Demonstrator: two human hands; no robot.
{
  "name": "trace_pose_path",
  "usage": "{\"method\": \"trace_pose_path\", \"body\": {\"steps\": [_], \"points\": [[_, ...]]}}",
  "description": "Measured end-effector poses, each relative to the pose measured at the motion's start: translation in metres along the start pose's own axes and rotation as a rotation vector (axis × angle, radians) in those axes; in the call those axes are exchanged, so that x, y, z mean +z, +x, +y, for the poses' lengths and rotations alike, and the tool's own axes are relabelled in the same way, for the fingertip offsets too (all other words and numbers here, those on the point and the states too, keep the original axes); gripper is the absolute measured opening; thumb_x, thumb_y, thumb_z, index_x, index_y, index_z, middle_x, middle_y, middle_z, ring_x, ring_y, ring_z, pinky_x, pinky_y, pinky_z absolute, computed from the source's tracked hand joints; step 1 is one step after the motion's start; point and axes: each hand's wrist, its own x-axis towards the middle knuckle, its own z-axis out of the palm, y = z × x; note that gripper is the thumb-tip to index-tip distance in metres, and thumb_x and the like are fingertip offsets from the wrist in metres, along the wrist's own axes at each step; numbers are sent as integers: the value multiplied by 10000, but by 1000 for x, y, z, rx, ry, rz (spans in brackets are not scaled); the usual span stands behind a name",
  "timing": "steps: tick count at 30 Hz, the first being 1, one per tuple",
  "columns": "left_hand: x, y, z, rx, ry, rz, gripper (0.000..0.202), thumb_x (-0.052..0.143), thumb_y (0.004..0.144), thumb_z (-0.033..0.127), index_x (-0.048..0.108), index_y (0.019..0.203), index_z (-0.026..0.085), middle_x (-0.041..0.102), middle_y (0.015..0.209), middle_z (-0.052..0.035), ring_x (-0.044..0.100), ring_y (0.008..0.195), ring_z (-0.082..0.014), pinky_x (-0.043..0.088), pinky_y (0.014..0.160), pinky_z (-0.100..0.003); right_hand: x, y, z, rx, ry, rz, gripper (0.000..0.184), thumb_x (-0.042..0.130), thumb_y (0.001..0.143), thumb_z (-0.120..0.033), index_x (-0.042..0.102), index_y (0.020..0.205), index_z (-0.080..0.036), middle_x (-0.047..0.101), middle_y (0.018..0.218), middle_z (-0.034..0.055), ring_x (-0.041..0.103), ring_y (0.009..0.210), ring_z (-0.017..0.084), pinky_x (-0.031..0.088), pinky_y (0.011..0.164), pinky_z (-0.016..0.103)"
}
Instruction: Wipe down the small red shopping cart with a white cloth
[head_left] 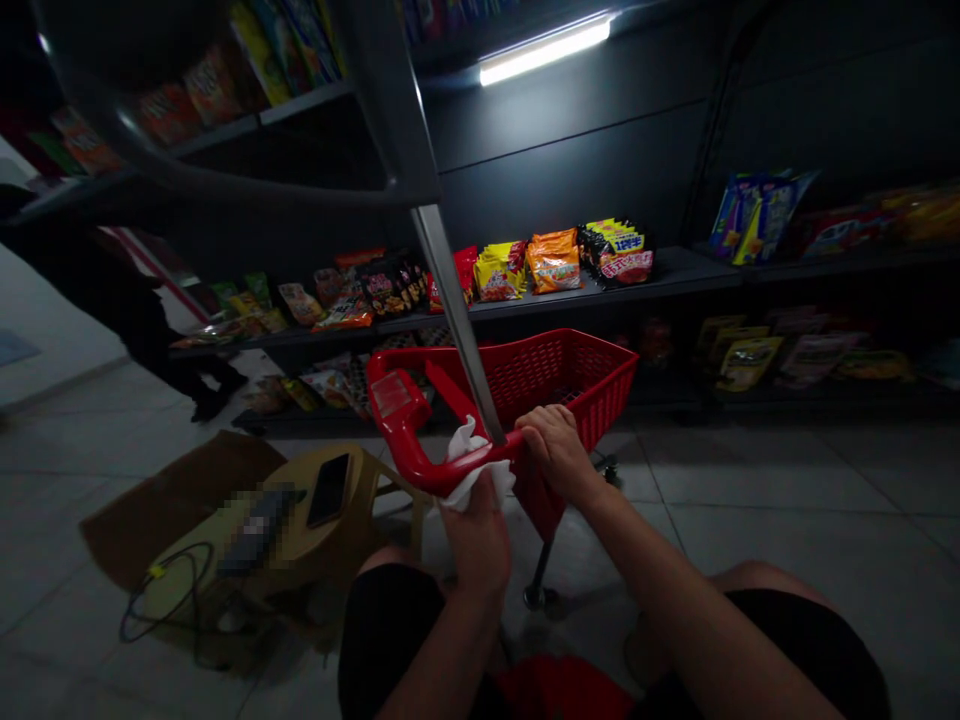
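Note:
A small red shopping cart stands before my knees, its basket turned toward the shelves. My left hand is closed from below around a white cloth or tissue, which wraps the cart's red handle frame. White folds stick up on the far side of the frame. My right hand grips the basket's near rim, fingers curled over the top. Between the hands a grey metal post rises from the cart to a dark curved handle bar. My left fingertips are hidden behind the frame and cloth.
Left of my legs, low tan stools hold a phone, a blurred-out item and a black cable. Cardboard lies behind. Shelves with snack bags run across the back. A person in dark clothes stands at far left.

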Motion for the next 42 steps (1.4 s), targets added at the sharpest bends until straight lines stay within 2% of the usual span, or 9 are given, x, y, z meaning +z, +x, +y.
{"method": "trace_pose_path", "body": {"steps": [6, 9, 12, 16, 20, 24, 28, 35, 42], "points": [[-70, 6, -1, 103, 641, -440, 208, 741, 769, 289, 653, 910, 164, 737, 833, -54, 712, 745, -200, 581, 688, -316, -4, 3, 11, 10, -7, 5, 447, 202, 1056, -418, 603, 968, -241, 643, 957, 24, 533, 977, 184, 290, 1024, 358], [-108, 11, 44, 691, 718, -505, 220, 740, 783, 237, 631, 971, 209, 727, 983, -48, 716, 881, -204, 585, 704, -306, -7, 3, 13, 1, -8, -22, 444, 206, 1056, -418, 606, 970, -244, 645, 958, 19, 538, 982, 180, 286, 1028, 355], [-101, 20, 97, 1144, 967, -373, 469, 783, 745, 219, 585, 1171, 214, 646, 1237, -107, 608, 1191, -278, 512, 995, -463, -6, 4, 7, 6, -26, -23, 451, 201, 1057, -421, 608, 973, -245, 647, 951, 16, 535, 970, 181, 280, 1022, 356], [-39, 34, 126, 1028, 1533, -719, 495, 620, 877, 260, 514, 1357, 201, 647, 1275, -124, 610, 1177, -291, 472, 1033, -479, 1, 4, -6, 11, -37, -29, 439, 216, 1060, -406, 617, 976, -247, 664, 961, 15, 542, 963, 177, 279, 1002, 360], [15, 56, 121, 638, 1894, -750, 395, 604, 890, 447, 624, 1188, 189, 741, 984, -108, 715, 878, -277, 540, 730, -357, 8, 5, -11, 5, -8, -14, 378, 272, 1058, -388, 626, 1074, -255, 695, 1064, 20, 574, 1016, 173, 280, 1001, 364], [34, 74, 119, 452, 1979, -774, 509, 593, 821, 657, 669, 1035, 202, 752, 899, -110, 728, 843, -296, 509, 672, -327, 12, 11, -5, 4, 49, 2, 337, 299, 1057, -363, 592, 1178, -249, 691, 1170, 28, 585, 1079, 164, 279, 1015, 354], [21, 71, 114, 637, 1940, -669, 413, 558, 893, 559, 639, 1062, 191, 733, 942, -105, 707, 882, -279, 503, 715, -336, 16, 17, -1, -1, -61, -22, 348, 310, 1051, -398, 614, 1056, -231, 698, 1061, 42, 580, 1032, 188, 308, 967, 346], [-43, 52, 83, 1237, 1618, -514, 367, 541, 893, 162, 591, 1255, 141, 649, 1232, -144, 569, 1174, -298, 404, 1076, -483, 22, 14, -11, 3, -117, -20, 363, 317, 1047, -428, 612, 999, -222, 684, 990, 45, 577, 974, 192, 326, 944, 339], [-66, 50, 71, 1397, 1559, -553, 518, 540, 906, 100, 524, 1409, 219, 619, 1342, -88, 527, 1241, -278, 297, 1187, -500, 21, 14, -16, 11, 52, 21, 343, 317, 1056, -364, 612, 1160, -222, 709, 1143, 43, 614, 1066, 167, 340, 978, 325]]}}
